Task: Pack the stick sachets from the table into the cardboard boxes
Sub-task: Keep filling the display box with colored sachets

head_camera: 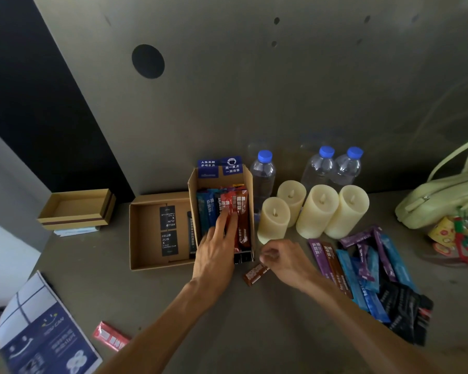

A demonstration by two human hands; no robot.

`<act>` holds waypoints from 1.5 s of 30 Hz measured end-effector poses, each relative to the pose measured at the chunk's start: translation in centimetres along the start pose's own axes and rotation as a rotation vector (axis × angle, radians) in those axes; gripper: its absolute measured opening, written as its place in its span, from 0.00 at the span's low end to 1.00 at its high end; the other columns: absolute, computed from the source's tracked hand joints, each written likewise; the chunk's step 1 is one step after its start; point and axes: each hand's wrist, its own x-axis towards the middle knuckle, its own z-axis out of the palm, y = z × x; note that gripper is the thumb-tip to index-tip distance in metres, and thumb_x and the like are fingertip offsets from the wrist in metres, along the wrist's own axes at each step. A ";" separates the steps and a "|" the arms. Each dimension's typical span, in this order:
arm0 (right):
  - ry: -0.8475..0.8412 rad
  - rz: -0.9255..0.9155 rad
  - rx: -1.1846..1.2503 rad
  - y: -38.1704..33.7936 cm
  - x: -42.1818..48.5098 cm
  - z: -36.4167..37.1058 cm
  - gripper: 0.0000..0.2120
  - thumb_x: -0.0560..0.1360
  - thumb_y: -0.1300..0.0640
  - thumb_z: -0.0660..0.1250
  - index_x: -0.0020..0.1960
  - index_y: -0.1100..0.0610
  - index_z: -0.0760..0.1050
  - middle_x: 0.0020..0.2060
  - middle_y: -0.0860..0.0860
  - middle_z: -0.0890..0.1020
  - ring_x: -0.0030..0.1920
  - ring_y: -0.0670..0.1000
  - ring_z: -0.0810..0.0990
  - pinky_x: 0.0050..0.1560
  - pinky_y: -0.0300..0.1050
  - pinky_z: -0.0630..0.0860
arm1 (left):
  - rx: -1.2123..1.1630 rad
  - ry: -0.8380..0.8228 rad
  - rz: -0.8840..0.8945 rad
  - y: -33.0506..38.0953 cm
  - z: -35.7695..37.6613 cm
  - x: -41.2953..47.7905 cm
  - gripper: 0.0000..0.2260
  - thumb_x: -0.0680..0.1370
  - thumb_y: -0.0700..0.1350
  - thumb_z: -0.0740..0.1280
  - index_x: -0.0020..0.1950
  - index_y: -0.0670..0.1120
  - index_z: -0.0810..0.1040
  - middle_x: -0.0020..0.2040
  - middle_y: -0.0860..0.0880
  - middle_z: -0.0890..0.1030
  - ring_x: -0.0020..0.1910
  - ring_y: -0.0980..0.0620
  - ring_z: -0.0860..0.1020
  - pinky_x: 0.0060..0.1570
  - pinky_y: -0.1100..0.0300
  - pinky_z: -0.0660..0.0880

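Observation:
A tall open cardboard box (192, 190) stands mid-table with blue, red and brown stick sachets (241, 211) packed inside. My left hand (216, 249) lies on those sachets with straight fingers pressing them. My right hand (281, 259) pinches one end of a brown sachet (254, 275) just right of the box's front corner. A loose pile of purple, blue, brown and black sachets (373, 268) lies to the right. A single red sachet (110, 336) lies near the front left.
A flat cardboard tray (135, 233) with black cards sits left of the box, a small empty box (76, 209) further left. Several cream candles (316, 211) and three water bottles (319, 166) stand behind. A green bag (443, 195) is at right, a booklet (46, 333) front left.

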 end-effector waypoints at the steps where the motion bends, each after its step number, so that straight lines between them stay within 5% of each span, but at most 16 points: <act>1: 0.029 0.010 -0.035 0.6 -0.1 -0.3 0.06 0.79 0.56 0.69 0.54 0.52 0.83 0.52 0.46 0.86 0.50 0.41 0.82 0.52 0.36 0.77 | -0.020 0.025 0.013 0.1 -0.1 -0.5 0.39 0.74 0.38 0.72 0.80 0.49 0.54 0.78 0.48 0.56 0.68 0.47 0.72 0.62 0.52 0.77; 5: 0.095 0.047 -0.211 2.1 -0.4 -0.8 0.10 0.81 0.56 0.64 0.58 0.49 0.82 0.56 0.45 0.84 0.53 0.44 0.82 0.55 0.40 0.78 | -0.158 0.150 0.147 1.0 0.2 -3.7 0.19 0.74 0.36 0.71 0.63 0.48 0.75 0.60 0.50 0.77 0.51 0.52 0.81 0.46 0.60 0.80; 8: 0.026 -0.032 -0.327 2.2 -0.5 -0.5 0.14 0.81 0.58 0.63 0.64 0.49 0.80 0.64 0.43 0.79 0.62 0.45 0.79 0.64 0.45 0.75 | -0.196 0.013 0.209 1.4 2.2 -6.1 0.11 0.73 0.37 0.71 0.51 0.50 0.77 0.47 0.54 0.77 0.40 0.55 0.79 0.34 0.62 0.78; 12: -0.028 -0.098 -0.432 2.5 -0.6 -0.3 0.18 0.79 0.60 0.65 0.67 0.49 0.77 0.65 0.43 0.77 0.62 0.49 0.80 0.64 0.49 0.76 | -0.106 -0.226 0.085 1.8 4.9 -7.4 0.12 0.78 0.40 0.63 0.60 0.51 0.73 0.61 0.55 0.71 0.52 0.50 0.79 0.44 0.51 0.81; 16: -0.048 -0.134 -0.450 3.0 -1.1 -0.5 0.15 0.78 0.58 0.68 0.63 0.47 0.79 0.57 0.44 0.78 0.55 0.51 0.82 0.57 0.50 0.79 | -0.107 -0.202 -0.009 2.5 5.9 -7.2 0.18 0.80 0.40 0.61 0.70 0.51 0.68 0.67 0.54 0.68 0.59 0.50 0.77 0.49 0.51 0.80; 21: -0.117 -0.118 -0.450 3.9 -2.3 -1.1 0.15 0.78 0.60 0.68 0.61 0.46 0.79 0.53 0.42 0.77 0.53 0.49 0.81 0.55 0.46 0.77 | -0.166 -0.120 -0.028 2.8 6.5 -7.8 0.20 0.76 0.44 0.69 0.65 0.54 0.69 0.56 0.53 0.75 0.43 0.52 0.82 0.35 0.57 0.80; 26: -0.280 -0.032 -0.266 3.4 -3.1 -2.6 0.09 0.80 0.55 0.68 0.58 0.47 0.82 0.54 0.42 0.81 0.55 0.42 0.79 0.63 0.42 0.74 | -0.049 -0.113 -0.017 2.8 5.7 -7.7 0.11 0.70 0.48 0.77 0.46 0.54 0.77 0.43 0.53 0.73 0.28 0.54 0.77 0.22 0.58 0.75; 31: -0.365 0.021 -0.029 2.0 -3.9 -6.2 0.08 0.80 0.44 0.67 0.52 0.42 0.85 0.47 0.40 0.85 0.52 0.40 0.81 0.62 0.48 0.76 | -0.355 -0.141 -0.137 2.8 3.2 -7.8 0.04 0.77 0.52 0.69 0.49 0.54 0.82 0.46 0.57 0.69 0.39 0.58 0.75 0.39 0.62 0.76; 34: -0.338 -0.025 0.130 0.6 -4.8 -7.7 0.08 0.80 0.47 0.68 0.53 0.48 0.85 0.35 0.37 0.83 0.37 0.35 0.78 0.42 0.33 0.72 | -0.557 -0.187 -0.201 2.7 1.0 -6.9 0.03 0.76 0.51 0.72 0.47 0.53 0.83 0.46 0.57 0.73 0.42 0.60 0.75 0.40 0.73 0.70; 36: -0.336 -0.034 0.255 0.2 -4.8 -8.1 0.08 0.80 0.53 0.68 0.54 0.52 0.84 0.28 0.41 0.77 0.28 0.39 0.71 0.31 0.33 0.66 | -0.626 -0.254 -0.229 2.5 0.0 -6.6 0.02 0.77 0.51 0.71 0.45 0.55 0.82 0.46 0.56 0.75 0.42 0.59 0.75 0.39 0.74 0.68; 41: -0.286 -0.033 0.403 -0.4 -4.4 -8.2 0.09 0.80 0.51 0.68 0.53 0.53 0.84 0.29 0.50 0.70 0.29 0.45 0.64 0.33 0.41 0.61 | -0.776 -0.308 -0.308 2.4 -0.6 -6.7 0.07 0.77 0.51 0.71 0.39 0.60 0.82 0.42 0.55 0.80 0.39 0.58 0.77 0.37 0.68 0.71; 45: -0.164 -0.105 0.265 -0.9 -3.9 -7.5 0.09 0.80 0.48 0.68 0.48 0.52 0.84 0.32 0.51 0.74 0.33 0.47 0.70 0.38 0.46 0.66 | -0.872 -0.351 -0.312 3.0 -1.0 -6.5 0.03 0.76 0.51 0.71 0.44 0.57 0.84 0.41 0.53 0.83 0.36 0.56 0.81 0.41 0.55 0.79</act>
